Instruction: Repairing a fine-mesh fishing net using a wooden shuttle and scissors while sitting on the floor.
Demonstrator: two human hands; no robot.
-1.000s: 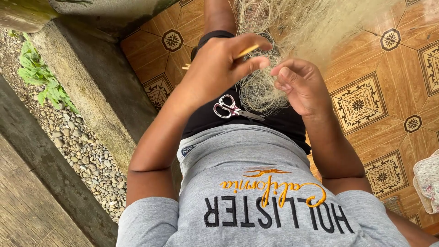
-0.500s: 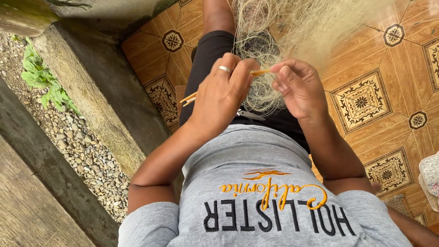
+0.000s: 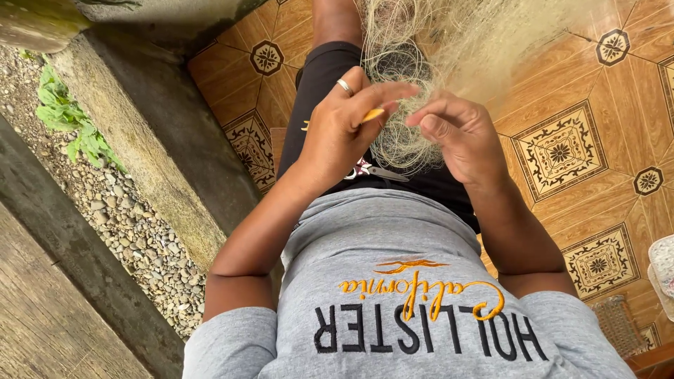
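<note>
My left hand (image 3: 347, 130), with a ring on one finger, grips a thin yellow netting needle (image 3: 372, 115) that pokes out between its fingers. My right hand (image 3: 456, 133) pinches strands of a pale, fine fishing net (image 3: 435, 49) that drapes over my lap from above. The two hands' fingertips almost meet at the net. A small pair of scissors (image 3: 375, 170) lies on my black shorts, just below my left hand and partly hidden by it. I wear a grey T-shirt.
A brown patterned tile floor (image 3: 562, 151) lies under me. A concrete step (image 3: 140, 133) runs along the left, with gravel (image 3: 133, 231) and a green weed (image 3: 77, 133) beyond it. A pale object (image 3: 663, 270) sits at the right edge.
My left hand swung the yellow needle across my lap toward the net and back, turning over so its ring shows. The right hand stayed pinched on the net. The scissors are partly covered now.
</note>
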